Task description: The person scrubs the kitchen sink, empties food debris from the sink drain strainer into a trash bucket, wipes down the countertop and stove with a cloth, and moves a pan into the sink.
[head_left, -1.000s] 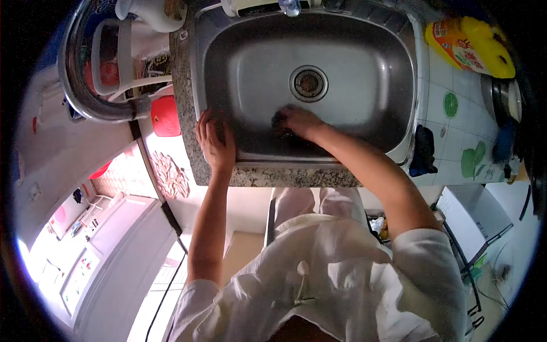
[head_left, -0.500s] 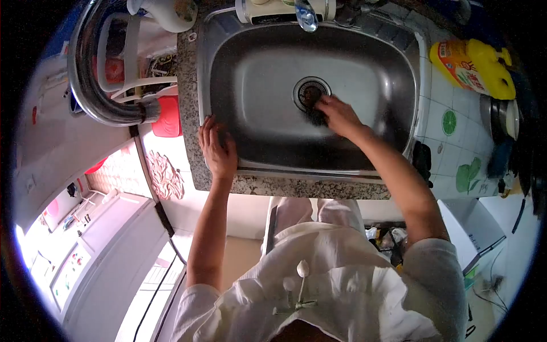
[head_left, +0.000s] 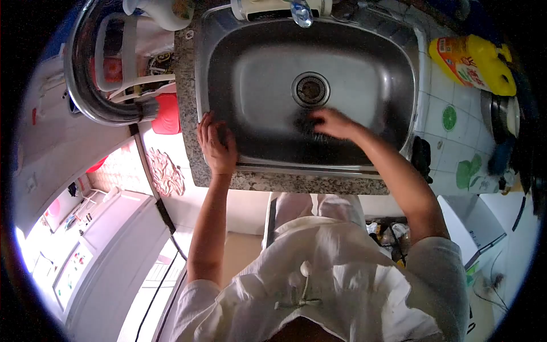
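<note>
Head view, from above: a steel sink [head_left: 285,54], smooth and brushed-looking, its basin a rounded rectangle, is set in a speckled stone counter [head_left: 273,181]. Inside the sink, the right hand [head_left: 335,123] has its fingers drawn together, pinching a dark scrubber [head_left: 308,126]; motion blurs both, so I can't tell exactly how each finger sits. The scrubber looks rough and bristly, down on the sink's floor or just above it, on the near side of the round metal drain [head_left: 311,89]. At the sink's near left corner, the left hand [head_left: 216,149] rests on the rim, its fingers slightly spread.

Right of the sink stands a glossy yellow plastic jug [head_left: 490,65], tipped over in this view; its orange-red label carries Chinese-looking characters, too small for me to read surely. Nearer me on that side, a green lime slice [head_left: 449,118] is printed on pale square tiles [head_left: 439,102], and a dark crumpled cloth [head_left: 420,157] lies just beside the sink's edge. Left of the sink curves a thick shiny tube [head_left: 85,91], ending near a smooth red container [head_left: 167,115].
</note>
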